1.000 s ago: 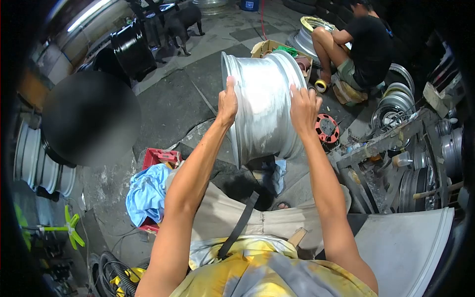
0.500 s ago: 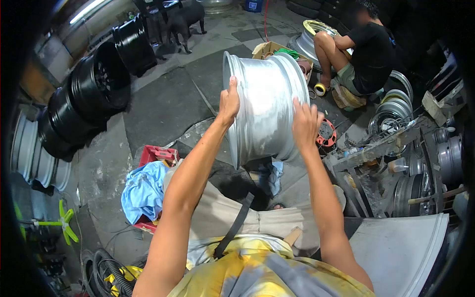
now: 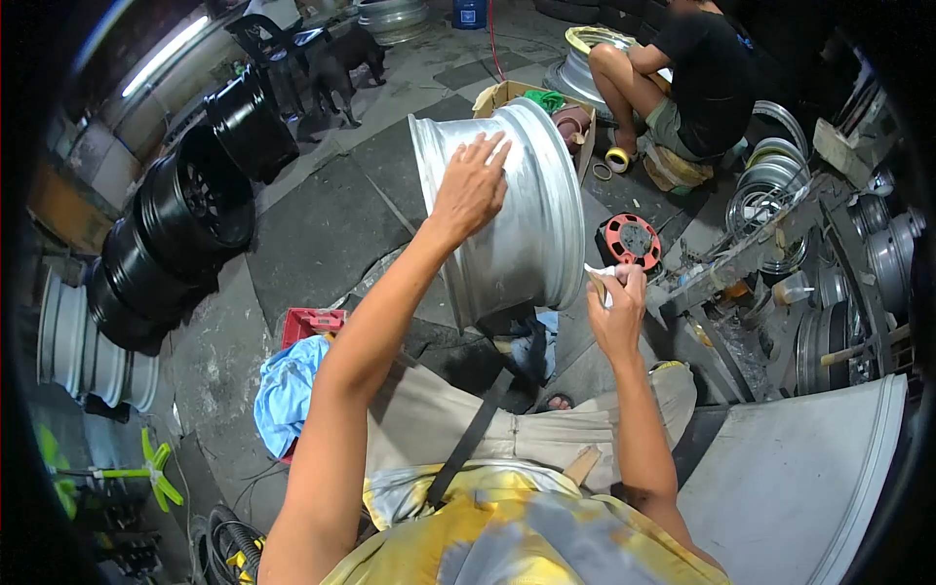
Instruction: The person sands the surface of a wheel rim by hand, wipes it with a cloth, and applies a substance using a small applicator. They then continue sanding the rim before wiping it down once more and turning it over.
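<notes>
A silver wheel rim (image 3: 515, 239) stands before my knees, its barrel facing me and its flanges to left and right. Flat on top of the barrel rests my left hand (image 3: 471, 187), fingers spread. My right hand (image 3: 618, 310) is just off the rim's right flange, closed around a small folded white-and-tan sheet (image 3: 606, 283). A strip of similar tan material (image 3: 582, 466) lies on my lap. Below the rim, a blue cloth (image 3: 548, 341) shows in part.
Black rims (image 3: 125, 297) line the left side. A red crate (image 3: 310, 324) with a light-blue cloth (image 3: 291, 385) sits by my left leg. A red reel (image 3: 631, 240) lies to the right, near a metal frame (image 3: 717, 268). A person (image 3: 704, 78) sits behind; a dark dog (image 3: 343, 66) stands farther back.
My left hand has gone from the rim's left flange to the top of its barrel. My right hand has moved down off the right flange, and the folded sheet in it now shows.
</notes>
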Demonstrator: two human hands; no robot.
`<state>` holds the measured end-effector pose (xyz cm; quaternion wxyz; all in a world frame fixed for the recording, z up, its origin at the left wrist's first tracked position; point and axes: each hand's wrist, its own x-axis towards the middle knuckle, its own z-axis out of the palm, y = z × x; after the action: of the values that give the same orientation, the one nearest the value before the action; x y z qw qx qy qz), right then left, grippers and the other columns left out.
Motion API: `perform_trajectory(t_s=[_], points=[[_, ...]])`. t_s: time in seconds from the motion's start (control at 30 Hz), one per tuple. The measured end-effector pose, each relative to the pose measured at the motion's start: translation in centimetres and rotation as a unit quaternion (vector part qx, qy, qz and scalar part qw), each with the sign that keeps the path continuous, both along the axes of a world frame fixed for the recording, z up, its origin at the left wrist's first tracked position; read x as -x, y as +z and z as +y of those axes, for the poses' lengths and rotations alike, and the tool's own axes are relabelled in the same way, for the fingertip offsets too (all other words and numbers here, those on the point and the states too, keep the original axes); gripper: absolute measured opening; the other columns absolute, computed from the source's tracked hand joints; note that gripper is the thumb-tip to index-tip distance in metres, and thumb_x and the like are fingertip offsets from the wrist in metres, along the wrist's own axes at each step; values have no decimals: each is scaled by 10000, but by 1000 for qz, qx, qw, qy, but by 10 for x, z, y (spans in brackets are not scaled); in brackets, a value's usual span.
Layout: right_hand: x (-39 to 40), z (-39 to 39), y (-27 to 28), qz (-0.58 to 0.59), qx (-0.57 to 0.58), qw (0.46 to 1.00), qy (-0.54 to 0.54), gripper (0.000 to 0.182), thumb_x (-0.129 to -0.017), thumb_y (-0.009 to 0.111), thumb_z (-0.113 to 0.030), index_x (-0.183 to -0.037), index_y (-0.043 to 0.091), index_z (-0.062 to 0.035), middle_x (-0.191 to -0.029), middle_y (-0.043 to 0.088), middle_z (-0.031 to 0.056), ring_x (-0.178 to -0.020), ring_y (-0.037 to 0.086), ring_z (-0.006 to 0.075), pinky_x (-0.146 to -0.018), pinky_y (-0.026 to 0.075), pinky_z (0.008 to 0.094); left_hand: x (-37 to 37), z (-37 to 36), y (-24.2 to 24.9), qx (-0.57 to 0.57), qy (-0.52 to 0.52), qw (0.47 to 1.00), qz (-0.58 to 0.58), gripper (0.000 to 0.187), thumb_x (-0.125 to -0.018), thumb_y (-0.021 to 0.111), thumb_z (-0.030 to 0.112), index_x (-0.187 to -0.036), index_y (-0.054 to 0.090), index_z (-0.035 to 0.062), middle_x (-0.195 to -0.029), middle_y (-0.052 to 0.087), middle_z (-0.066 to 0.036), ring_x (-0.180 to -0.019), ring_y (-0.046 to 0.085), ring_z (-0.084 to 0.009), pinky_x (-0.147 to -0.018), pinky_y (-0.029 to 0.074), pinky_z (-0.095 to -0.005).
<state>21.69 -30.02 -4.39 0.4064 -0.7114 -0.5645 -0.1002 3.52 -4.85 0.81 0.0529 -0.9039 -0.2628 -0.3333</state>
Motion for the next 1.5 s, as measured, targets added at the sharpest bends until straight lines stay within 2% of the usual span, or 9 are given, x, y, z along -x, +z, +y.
perform_trajectory(t_s=[0.2,0.4,0.7,0.8,0.87,1.0,1.13,1.33,1.5], points=[[-8,7,5,-62,-43,997,-13,149,-862,728,-108,-887,642,10,-977,602,143,-990,577,358,-800,460,445,-51,-7,-17,-69,21,972,224,702,-929,522,113,-1593,307,42,-1672,284,-161,-1524,320,-352,-1221,259,-593],[-11,18,-1,132,-77,988,-19,244,-1011,618,-210,-965,521,9,-807,619,224,-750,625,441,-678,469,506,-22,-116,-65,-53,-26,963,264,741,-929,536,182,-1611,286,36,-1705,174,-180,-1573,185,-352,-1256,117,-628],[-3,34,-8,147,-52,987,-34,260,-1046,546,-230,-1057,494,24,-998,579,259,-961,561,442,-857,423,522,-47,-41,-32,-99,69,983,140,716,-889,546,143,-1565,361,-3,-1666,298,-151,-1549,231,-394,-1232,160,-656],[-7,43,-24,97,-72,991,-52,231,-1000,597,-182,-1067,524,27,-978,563,242,-957,544,430,-860,423,513,-34,-70,-21,-141,45,955,258,622,-922,538,161,-1531,455,65,-1635,362,-152,-1543,261,-376,-1237,170,-644],[-7,47,-35,74,-46,996,-8,225,-952,647,-144,-1066,561,30,-983,576,235,-970,555,418,-864,430,505,-13,-95,-5,59,-126,929,342,539,-923,572,201,-1461,572,164,-1596,430,-158,-1545,274,-349,-1248,181,-619],[-9,43,-34,128,-5,992,-18,215,-877,735,-130,-986,621,16,-981,600,202,-910,608,367,-783,482,451,12,-57,0,51,-29,998,-34,406,-840,668,129,-1246,687,131,-1338,621,-170,-1370,481,-351,-1183,329,-559],[-12,41,-35,215,41,975,-40,209,-840,782,-118,-925,641,11,-1003,599,166,-870,616,328,-753,500,424,44,13,15,39,141,944,-296,412,-840,682,132,-1233,640,13,-1240,635,-184,-1185,564,-365,-1053,421,-467],[-9,50,-32,63,-80,994,-45,274,-802,850,-123,-936,663,25,-1068,595,122,-988,614,300,-821,512,405,39,11,-23,442,154,824,-320,673,-1016,537,452,-1309,533,-154,-1228,605,-418,-1208,579,-519,-1049,431,-506],[-12,51,-36,178,-82,980,-15,267,-841,828,-166,-957,672,16,-1033,617,126,-978,613,320,-845,495,428,28,33,-53,491,83,747,-441,735,-1061,440,515,-1354,520,-154,-1269,637,-338,-1230,611,-425,-1092,418,-457]])
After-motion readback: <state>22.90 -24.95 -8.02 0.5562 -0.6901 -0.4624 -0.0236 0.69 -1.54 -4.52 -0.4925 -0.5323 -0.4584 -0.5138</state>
